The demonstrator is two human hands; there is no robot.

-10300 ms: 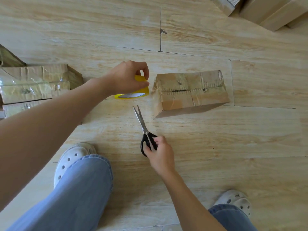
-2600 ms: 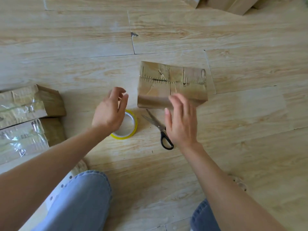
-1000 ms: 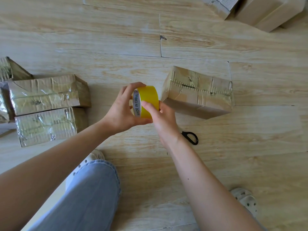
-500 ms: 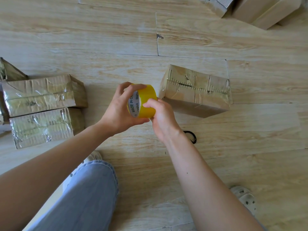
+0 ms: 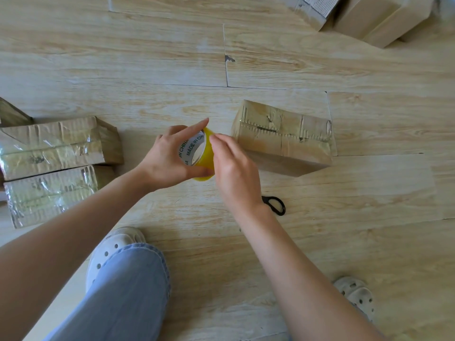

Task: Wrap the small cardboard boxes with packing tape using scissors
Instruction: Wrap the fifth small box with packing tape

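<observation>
My left hand (image 5: 167,158) grips a yellow roll of packing tape (image 5: 205,157) above the floor, its white core facing me. The fingertips of my right hand (image 5: 234,166) rest on the roll's outer face near its top edge. Just right of the roll, a small cardboard box (image 5: 283,139) partly covered in tape lies on the wooden floor. Black-handled scissors (image 5: 277,205) lie on the floor under my right wrist; only one handle loop shows.
Two tape-wrapped boxes (image 5: 56,146) (image 5: 49,193) lie side by side at the left. Plain cardboard boxes (image 5: 379,18) sit at the top right corner. My jeans leg (image 5: 123,291) and white clogs (image 5: 113,249) (image 5: 354,294) are at the bottom.
The roll has turned in my left hand, so its core faces me more. My right fingers slid toward the roll's top edge. Earlier both hands lifted the roll off the floor, leaving the scissors down.
</observation>
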